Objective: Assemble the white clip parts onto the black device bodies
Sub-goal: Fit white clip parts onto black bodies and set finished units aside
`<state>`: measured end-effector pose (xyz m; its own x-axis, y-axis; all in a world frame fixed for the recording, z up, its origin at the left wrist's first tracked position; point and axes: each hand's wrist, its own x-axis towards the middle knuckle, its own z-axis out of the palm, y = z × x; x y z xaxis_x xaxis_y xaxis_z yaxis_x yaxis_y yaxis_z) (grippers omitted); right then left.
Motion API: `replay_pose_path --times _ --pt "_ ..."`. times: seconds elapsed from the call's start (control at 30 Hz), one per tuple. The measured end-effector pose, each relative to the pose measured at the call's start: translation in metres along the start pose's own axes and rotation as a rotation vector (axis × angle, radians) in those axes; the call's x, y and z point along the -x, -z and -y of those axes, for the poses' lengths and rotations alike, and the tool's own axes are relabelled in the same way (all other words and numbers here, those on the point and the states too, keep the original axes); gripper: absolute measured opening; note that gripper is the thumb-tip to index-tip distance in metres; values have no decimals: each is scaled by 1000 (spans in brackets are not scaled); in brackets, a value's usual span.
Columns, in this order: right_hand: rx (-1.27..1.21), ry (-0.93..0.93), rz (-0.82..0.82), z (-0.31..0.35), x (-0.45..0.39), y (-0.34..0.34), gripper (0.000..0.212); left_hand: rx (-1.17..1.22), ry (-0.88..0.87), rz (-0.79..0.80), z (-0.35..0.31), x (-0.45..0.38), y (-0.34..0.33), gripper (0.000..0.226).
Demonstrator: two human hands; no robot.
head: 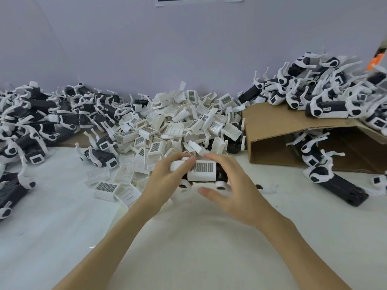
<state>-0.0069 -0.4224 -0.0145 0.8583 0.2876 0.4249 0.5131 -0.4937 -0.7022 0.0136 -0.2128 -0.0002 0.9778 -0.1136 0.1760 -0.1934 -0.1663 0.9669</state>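
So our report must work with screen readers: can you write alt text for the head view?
Two hands fit a white clip onto a black body over a white table; the left hand grips it, the right hand hovers open. Behind are a clip pile, assembled units and a cardboard box.

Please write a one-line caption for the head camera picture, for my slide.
Both hands, left hand and right hand, fit a white clip part onto a black device body before a pile of clips.
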Motion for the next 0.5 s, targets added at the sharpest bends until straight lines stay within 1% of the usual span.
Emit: replay_pose_path --times 0.03,0.1,0.17,0.23,0.27,0.3,0.33,0.37,0.4,0.43,0.5 --pt "79 34 -26 -1 0 -3 63 23 39 -13 -1 0 -1 21" --pt "169 48 -99 -6 -1 -5 60 -20 26 21 -1 1 -1 40" --pt "129 3 -113 -10 -1 -3 55 -168 -71 67 -1 1 3 53" --pt "62 -42 -90 -13 -1 0 50 -394 -175 59 0 -1 11 57" --pt "22 -55 -85 -14 -2 2 49 -429 -189 76 0 -2 14 57" --pt "3 -59 -83 -14 -2 3 49 -383 -165 105 0 -2 15 58" --pt "16 -46 -88 -14 -1 3 52 -264 -111 122 -2 -1 13 59" --pt "55 -19 -94 -12 -2 2 57 -150 -65 121 -3 2 10 60" --pt "102 14 -104 -12 -1 0 63 -78 -63 96 -3 4 4 60" --pt "145 44 -124 -12 0 -2 67 -65 -104 45 -2 7 -5 59" --pt "194 62 -170 -11 2 -9 68 -175 -247 -64 1 15 -22 58"
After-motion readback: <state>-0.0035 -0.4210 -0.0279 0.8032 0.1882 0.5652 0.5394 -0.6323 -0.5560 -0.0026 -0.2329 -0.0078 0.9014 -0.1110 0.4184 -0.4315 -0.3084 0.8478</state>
